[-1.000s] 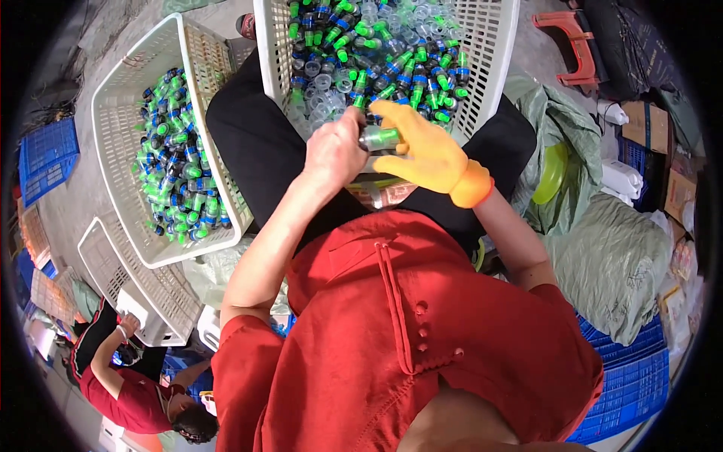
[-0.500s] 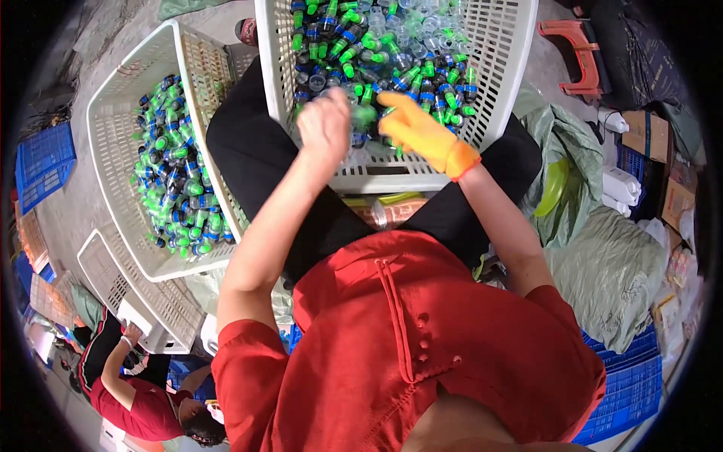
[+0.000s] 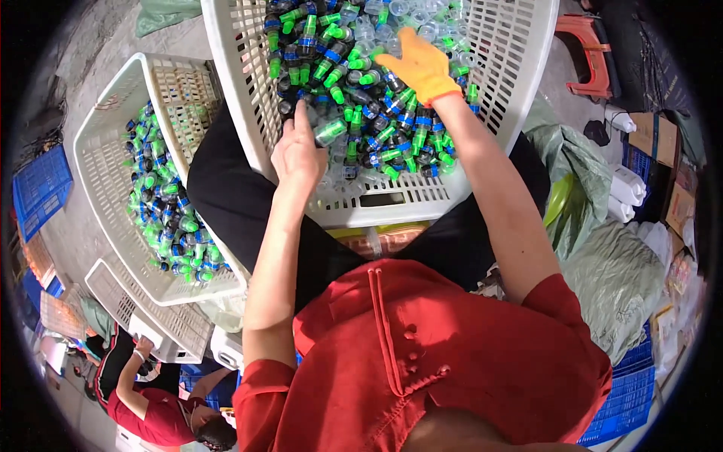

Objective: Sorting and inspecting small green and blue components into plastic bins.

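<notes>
My left hand (image 3: pixel 297 154) is bare, its index finger stretched out, over the near left part of a white slatted plastic basket (image 3: pixel 376 205) between my legs. Right beside its thumb is a small piece with a green part and a clear cover (image 3: pixel 329 132); whether they touch I cannot tell. My right hand (image 3: pixel 419 69) wears an orange-yellow knit glove. Its thumb and fingers are apart over the pile, near clear plastic cups (image 3: pixel 428 32). Small dark bottle-like pieces with blue bands and green tops (image 3: pixel 392 139) fill much of the basket.
At left, a second white basket (image 3: pixel 98 181) holds more green-topped pieces (image 3: pixel 162 203). A co-worker in red (image 3: pixel 154 410) is at the lower left. An orange-red plastic stool (image 3: pixel 591 56), green sacking (image 3: pixel 614 279) and blue crates (image 3: pixel 625 399) lie to the right.
My hands have moved apart: the left lower and slightly left, with its index finger now extended, the right farther into the basket. The view has shifted, showing the baskets lower.
</notes>
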Demonstrator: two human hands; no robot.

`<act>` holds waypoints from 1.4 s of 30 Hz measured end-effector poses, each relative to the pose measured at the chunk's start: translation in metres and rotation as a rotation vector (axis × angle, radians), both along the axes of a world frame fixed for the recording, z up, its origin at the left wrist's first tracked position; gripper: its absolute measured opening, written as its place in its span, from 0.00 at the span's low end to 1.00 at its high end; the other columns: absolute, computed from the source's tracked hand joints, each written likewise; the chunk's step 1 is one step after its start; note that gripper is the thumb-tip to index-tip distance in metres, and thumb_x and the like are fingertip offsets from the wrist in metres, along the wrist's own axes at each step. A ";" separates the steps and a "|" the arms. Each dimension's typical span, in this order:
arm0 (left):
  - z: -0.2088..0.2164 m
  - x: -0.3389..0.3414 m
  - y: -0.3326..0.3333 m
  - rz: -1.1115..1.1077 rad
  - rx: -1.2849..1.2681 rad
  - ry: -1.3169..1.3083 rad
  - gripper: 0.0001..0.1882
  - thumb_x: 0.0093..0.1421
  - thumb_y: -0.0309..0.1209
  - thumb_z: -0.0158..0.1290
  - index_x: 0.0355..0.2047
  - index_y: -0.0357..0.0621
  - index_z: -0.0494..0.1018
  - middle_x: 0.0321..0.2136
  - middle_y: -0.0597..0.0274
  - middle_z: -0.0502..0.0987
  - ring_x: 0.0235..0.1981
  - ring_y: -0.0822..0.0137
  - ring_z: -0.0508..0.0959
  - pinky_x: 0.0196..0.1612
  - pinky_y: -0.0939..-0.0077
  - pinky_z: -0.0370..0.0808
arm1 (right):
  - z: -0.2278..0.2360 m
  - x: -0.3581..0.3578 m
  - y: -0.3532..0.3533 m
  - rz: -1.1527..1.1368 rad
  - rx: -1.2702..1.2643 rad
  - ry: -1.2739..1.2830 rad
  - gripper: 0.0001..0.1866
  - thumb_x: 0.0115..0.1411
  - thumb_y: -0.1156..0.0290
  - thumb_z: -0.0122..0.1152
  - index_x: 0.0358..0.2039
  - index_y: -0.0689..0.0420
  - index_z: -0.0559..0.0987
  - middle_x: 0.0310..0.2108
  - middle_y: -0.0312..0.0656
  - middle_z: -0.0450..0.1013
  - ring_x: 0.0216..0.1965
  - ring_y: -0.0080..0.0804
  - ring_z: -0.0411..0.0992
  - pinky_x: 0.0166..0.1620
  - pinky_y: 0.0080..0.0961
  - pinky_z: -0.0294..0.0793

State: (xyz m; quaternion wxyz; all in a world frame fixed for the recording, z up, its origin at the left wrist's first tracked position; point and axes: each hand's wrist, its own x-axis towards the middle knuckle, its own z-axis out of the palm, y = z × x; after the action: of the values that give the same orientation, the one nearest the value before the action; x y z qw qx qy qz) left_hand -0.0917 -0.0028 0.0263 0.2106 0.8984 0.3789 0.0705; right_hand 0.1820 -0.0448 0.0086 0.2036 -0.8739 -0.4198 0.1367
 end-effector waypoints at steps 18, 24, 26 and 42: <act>0.110 -0.003 -0.080 0.561 -1.491 -0.905 0.11 0.59 0.28 0.54 0.41 0.36 0.72 0.26 0.59 0.75 0.19 0.72 0.73 0.22 0.83 0.70 | 0.142 -0.139 -0.136 0.503 0.372 -0.010 0.20 0.53 0.71 0.60 0.47 0.57 0.69 0.38 0.41 0.71 0.34 0.37 0.71 0.37 0.27 0.71; 0.127 -0.018 -0.114 0.475 -0.982 -0.858 0.10 0.60 0.29 0.54 0.40 0.37 0.74 0.20 0.65 0.72 0.15 0.76 0.67 0.17 0.86 0.63 | 0.160 -0.171 -0.157 0.385 0.216 0.255 0.22 0.52 0.73 0.62 0.48 0.58 0.69 0.38 0.42 0.70 0.34 0.37 0.70 0.37 0.28 0.70; 0.125 -0.024 -0.124 0.373 -0.758 -0.946 0.08 0.60 0.28 0.55 0.38 0.38 0.75 0.20 0.65 0.73 0.15 0.77 0.67 0.17 0.84 0.64 | 0.167 -0.180 -0.166 0.145 0.216 0.818 0.22 0.52 0.72 0.61 0.48 0.58 0.69 0.37 0.42 0.71 0.33 0.40 0.70 0.37 0.31 0.70; 0.139 -0.041 -0.103 0.143 -0.317 -0.934 0.10 0.55 0.22 0.56 0.38 0.38 0.73 0.30 0.59 0.75 0.27 0.68 0.72 0.33 0.77 0.71 | 0.166 -0.183 -0.139 0.341 0.210 0.864 0.19 0.63 0.68 0.54 0.53 0.54 0.65 0.35 0.42 0.72 0.24 0.27 0.68 0.27 0.23 0.67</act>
State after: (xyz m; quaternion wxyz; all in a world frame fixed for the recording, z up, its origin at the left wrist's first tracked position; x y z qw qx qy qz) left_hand -0.1329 -0.1059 0.1652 0.4865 0.6995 0.3108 0.4212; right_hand -0.0012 -0.1834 0.1744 0.4215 -0.6305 -0.4456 0.4756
